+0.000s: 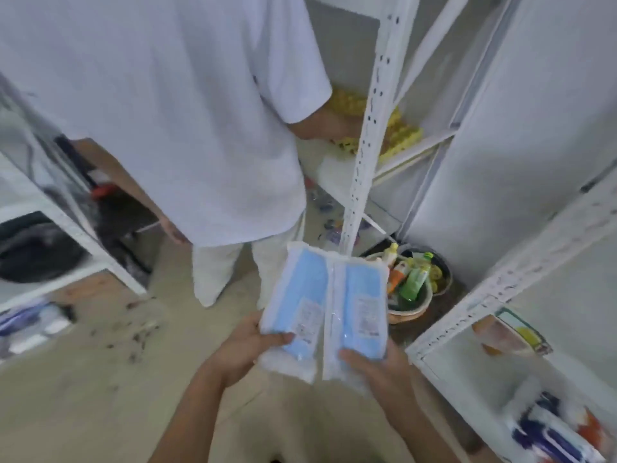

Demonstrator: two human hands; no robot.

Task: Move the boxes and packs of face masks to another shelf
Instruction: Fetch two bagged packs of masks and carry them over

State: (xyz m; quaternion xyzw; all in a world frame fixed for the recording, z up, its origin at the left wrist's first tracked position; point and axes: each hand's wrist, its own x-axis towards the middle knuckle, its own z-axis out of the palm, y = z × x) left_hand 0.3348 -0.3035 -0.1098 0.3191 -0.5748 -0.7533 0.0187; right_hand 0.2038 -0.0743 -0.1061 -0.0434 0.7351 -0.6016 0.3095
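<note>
A second person in white (173, 111) stands far left beside a white shelf rack (364, 135). Near centre, two clear packs of blue face masks (325, 305) lie side by side above the floor; the left hand (248, 349) and right hand (374, 365) grip their near ends, thumbs on top.

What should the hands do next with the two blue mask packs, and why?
Probably carry them sideways to the white shelf on the right. The left hand holds one mask pack and the right hand holds the other mask pack, both in mid-air, and another person stands straight ahead.
</note>
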